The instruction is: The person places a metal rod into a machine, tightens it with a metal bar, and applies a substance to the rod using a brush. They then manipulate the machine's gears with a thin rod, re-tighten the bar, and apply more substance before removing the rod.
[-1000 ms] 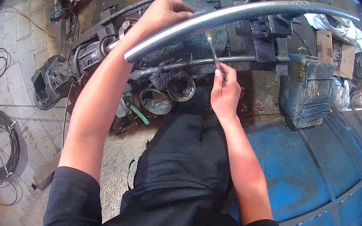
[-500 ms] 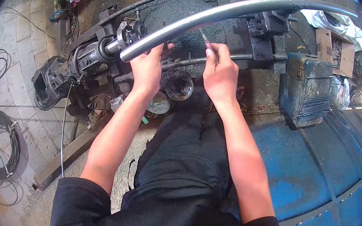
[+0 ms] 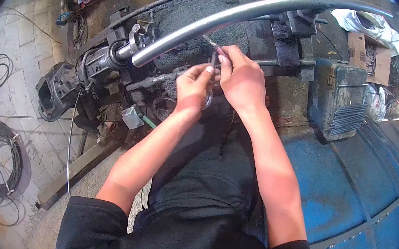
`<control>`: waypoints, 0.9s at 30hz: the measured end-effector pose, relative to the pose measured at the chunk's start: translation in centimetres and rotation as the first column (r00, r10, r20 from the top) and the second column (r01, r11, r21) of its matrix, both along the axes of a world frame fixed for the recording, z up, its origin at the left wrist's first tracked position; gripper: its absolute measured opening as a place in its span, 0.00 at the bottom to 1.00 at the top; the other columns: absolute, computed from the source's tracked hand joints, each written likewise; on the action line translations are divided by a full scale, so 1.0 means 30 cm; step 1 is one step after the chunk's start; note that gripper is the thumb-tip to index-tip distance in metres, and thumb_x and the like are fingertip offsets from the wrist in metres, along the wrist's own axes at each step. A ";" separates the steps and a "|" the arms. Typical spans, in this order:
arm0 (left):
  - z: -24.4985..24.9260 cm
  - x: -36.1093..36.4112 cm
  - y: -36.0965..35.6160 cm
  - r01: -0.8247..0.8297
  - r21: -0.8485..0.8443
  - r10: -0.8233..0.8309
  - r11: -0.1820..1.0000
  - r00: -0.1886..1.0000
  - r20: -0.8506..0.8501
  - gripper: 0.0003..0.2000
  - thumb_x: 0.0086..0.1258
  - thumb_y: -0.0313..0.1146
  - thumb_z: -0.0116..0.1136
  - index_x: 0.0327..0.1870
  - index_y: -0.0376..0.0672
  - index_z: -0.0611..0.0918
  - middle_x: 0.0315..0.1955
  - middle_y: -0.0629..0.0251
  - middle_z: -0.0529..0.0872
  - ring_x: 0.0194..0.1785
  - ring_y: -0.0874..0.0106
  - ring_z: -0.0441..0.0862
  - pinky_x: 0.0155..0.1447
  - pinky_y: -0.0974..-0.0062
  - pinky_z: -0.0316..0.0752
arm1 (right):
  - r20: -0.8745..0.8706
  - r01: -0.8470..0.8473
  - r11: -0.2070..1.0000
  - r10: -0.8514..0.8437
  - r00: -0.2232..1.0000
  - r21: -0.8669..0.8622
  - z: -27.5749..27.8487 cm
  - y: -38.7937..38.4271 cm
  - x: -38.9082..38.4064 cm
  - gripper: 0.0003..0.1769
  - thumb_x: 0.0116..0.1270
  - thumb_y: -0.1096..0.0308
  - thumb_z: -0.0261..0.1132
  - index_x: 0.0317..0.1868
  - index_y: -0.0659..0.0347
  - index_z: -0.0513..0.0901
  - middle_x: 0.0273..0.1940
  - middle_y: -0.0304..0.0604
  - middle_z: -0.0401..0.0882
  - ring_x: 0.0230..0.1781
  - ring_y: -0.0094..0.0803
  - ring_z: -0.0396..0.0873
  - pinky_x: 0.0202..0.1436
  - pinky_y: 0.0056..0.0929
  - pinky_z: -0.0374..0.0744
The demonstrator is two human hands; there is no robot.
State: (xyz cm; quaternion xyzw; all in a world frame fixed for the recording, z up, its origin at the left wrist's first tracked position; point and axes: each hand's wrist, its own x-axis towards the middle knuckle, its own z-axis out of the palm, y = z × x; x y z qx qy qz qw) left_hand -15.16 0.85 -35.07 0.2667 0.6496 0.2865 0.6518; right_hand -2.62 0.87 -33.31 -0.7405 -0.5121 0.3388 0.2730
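Note:
A long, shiny curved metal tube [image 3: 233, 15] spans the upper view, its near end by the machine's clamp on the left. Just below it, my right hand [image 3: 244, 84] is closed around a slim tool [image 3: 211, 42] with a pale tip and reddish handle, the tip pointing up at the tube. Close beside it on the left is my left hand [image 3: 192, 89], thumb and fingers pinched on a short dark stick-like piece [image 3: 213, 59]. What kind of piece that is, I cannot tell. Both hands are over the machine's front rail.
A greasy machine frame [image 3: 103, 59] with rails lies beneath the tube. On the right stand a worn metal box [image 3: 344, 100], a cardboard box [image 3: 379, 62] and a blue panel [image 3: 321, 184]. Coiled cable [image 3: 17, 167] lies on the left paving, near a long bar [image 3: 71, 171].
My left hand has come down from behind the tube's near end and moved right, beside my right hand. The slim tool has shifted slightly left and tilted.

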 end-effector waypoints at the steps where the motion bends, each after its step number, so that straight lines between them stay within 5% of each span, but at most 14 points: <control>1: -0.021 0.008 -0.012 0.060 0.007 -0.060 0.998 0.998 -0.015 0.12 0.76 0.33 0.57 0.49 0.32 0.83 0.37 0.64 0.87 0.37 0.79 0.83 0.42 0.80 0.77 | 0.003 0.000 1.000 0.000 1.000 0.003 0.005 0.005 0.001 0.09 0.73 0.65 0.60 0.47 0.59 0.80 0.37 0.56 0.85 0.42 0.56 0.83 0.43 0.48 0.80; 4: -0.059 0.060 -0.056 0.176 0.032 -0.175 0.984 0.984 -0.030 0.12 0.76 0.34 0.56 0.43 0.31 0.84 0.35 0.67 0.87 0.37 0.82 0.78 0.41 0.80 0.74 | -0.113 0.137 0.990 -0.139 0.984 -0.027 0.013 0.000 0.000 0.09 0.73 0.65 0.60 0.48 0.59 0.79 0.38 0.57 0.84 0.43 0.56 0.83 0.44 0.47 0.80; 6: -0.063 0.080 -0.081 0.230 0.058 -0.230 0.972 0.973 0.004 0.12 0.75 0.35 0.57 0.38 0.33 0.84 0.33 0.68 0.87 0.38 0.81 0.78 0.41 0.76 0.75 | -0.160 -0.035 0.988 0.011 0.987 -0.152 0.002 -0.025 -0.005 0.09 0.73 0.61 0.59 0.48 0.55 0.77 0.37 0.56 0.84 0.41 0.59 0.82 0.41 0.52 0.78; 8: -0.129 0.102 -0.111 0.438 0.235 -0.396 0.868 0.895 -0.205 0.12 0.72 0.36 0.58 0.38 0.33 0.82 0.32 0.60 0.88 0.38 0.73 0.83 0.42 0.69 0.76 | -0.303 0.222 0.974 -0.225 0.926 -0.046 -0.017 -0.035 -0.021 0.09 0.73 0.65 0.60 0.49 0.58 0.76 0.32 0.59 0.82 0.39 0.60 0.82 0.40 0.50 0.77; 9: -0.098 0.134 -0.106 0.518 0.264 -0.433 0.814 0.843 -0.318 0.13 0.70 0.37 0.58 0.41 0.33 0.80 0.34 0.48 0.87 0.41 0.61 0.87 0.45 0.63 0.76 | -0.273 0.253 0.967 -0.249 0.929 -0.021 -0.022 -0.034 -0.020 0.09 0.73 0.65 0.60 0.49 0.57 0.77 0.32 0.58 0.83 0.38 0.59 0.83 0.40 0.49 0.77; 11: -0.123 0.169 -0.085 0.563 0.280 -0.461 0.777 0.813 -0.356 0.13 0.70 0.37 0.58 0.42 0.34 0.80 0.35 0.49 0.87 0.42 0.61 0.87 0.46 0.63 0.76 | -0.242 0.284 0.959 -0.273 0.931 0.008 -0.027 -0.045 -0.012 0.09 0.74 0.64 0.59 0.49 0.57 0.77 0.32 0.57 0.83 0.37 0.59 0.83 0.39 0.49 0.78; 13: -0.158 0.224 -0.060 0.651 0.296 -0.510 0.699 0.744 -0.432 0.12 0.69 0.36 0.58 0.44 0.36 0.80 0.38 0.50 0.86 0.45 0.61 0.85 0.47 0.63 0.76 | -0.240 0.154 0.978 -0.185 0.953 -0.139 -0.018 -0.049 0.001 0.09 0.74 0.63 0.59 0.49 0.57 0.77 0.34 0.55 0.85 0.38 0.56 0.84 0.41 0.48 0.78; 16: -0.222 0.272 -0.008 0.766 0.291 -0.560 0.574 0.626 -0.542 0.12 0.69 0.35 0.58 0.47 0.38 0.80 0.43 0.52 0.85 0.49 0.61 0.83 0.50 0.64 0.75 | -0.198 0.149 0.989 -0.149 0.969 -0.018 -0.032 -0.054 -0.010 0.10 0.74 0.61 0.59 0.49 0.56 0.77 0.35 0.53 0.86 0.43 0.53 0.84 0.47 0.56 0.75; 18: -0.242 0.281 -0.006 0.829 0.278 -0.575 0.485 0.542 -0.613 0.12 0.69 0.35 0.57 0.49 0.40 0.80 0.46 0.53 0.84 0.51 0.62 0.82 0.52 0.64 0.75 | -0.163 0.135 0.987 -0.147 0.976 -0.085 -0.037 -0.057 -0.007 0.09 0.74 0.62 0.60 0.49 0.55 0.78 0.34 0.53 0.85 0.43 0.55 0.83 0.53 0.60 0.69; 20: -0.257 0.292 0.007 0.883 0.258 -0.573 0.393 0.454 -0.682 0.13 0.69 0.34 0.57 0.51 0.41 0.80 0.48 0.54 0.83 0.54 0.62 0.81 0.53 0.64 0.75 | 0.111 -0.103 0.994 0.099 0.989 0.031 -0.052 -0.068 0.005 0.08 0.71 0.69 0.62 0.49 0.58 0.78 0.36 0.53 0.82 0.44 0.55 0.78 0.52 0.48 0.73; 24: -0.284 0.311 0.023 0.960 0.183 -0.535 0.214 0.272 -0.800 0.15 0.68 0.33 0.57 0.55 0.45 0.79 0.54 0.56 0.81 0.59 0.63 0.78 0.57 0.65 0.74 | 0.035 -0.021 0.987 0.016 0.999 0.159 -0.066 -0.067 0.019 0.07 0.69 0.71 0.63 0.46 0.60 0.79 0.37 0.53 0.75 0.48 0.52 0.70 0.55 0.50 0.68; 25: -0.289 0.317 0.028 0.973 0.160 -0.519 0.169 0.226 -0.825 0.16 0.68 0.32 0.56 0.56 0.45 0.79 0.56 0.57 0.80 0.60 0.63 0.77 0.58 0.65 0.74 | 0.221 -0.157 0.974 0.119 0.968 0.163 -0.045 -0.065 0.029 0.08 0.69 0.71 0.63 0.48 0.62 0.79 0.39 0.55 0.78 0.49 0.55 0.72 0.55 0.48 0.71; 26: -0.295 0.323 0.031 0.983 0.133 -0.500 0.124 0.178 -0.847 0.16 0.68 0.32 0.56 0.57 0.46 0.79 0.57 0.57 0.80 0.62 0.63 0.77 0.59 0.65 0.74 | 0.224 -0.163 0.973 0.124 0.967 0.165 -0.049 -0.074 0.024 0.08 0.69 0.71 0.63 0.48 0.62 0.79 0.39 0.55 0.78 0.49 0.55 0.72 0.55 0.48 0.71; 27: -0.301 0.327 0.032 0.991 0.104 -0.481 0.080 0.130 -0.867 0.17 0.68 0.32 0.56 0.58 0.47 0.79 0.59 0.58 0.80 0.63 0.63 0.76 0.59 0.65 0.73 | 0.070 -0.086 0.985 0.076 0.995 0.149 -0.062 -0.088 0.009 0.10 0.69 0.71 0.63 0.49 0.62 0.79 0.41 0.57 0.79 0.50 0.56 0.74 0.56 0.47 0.72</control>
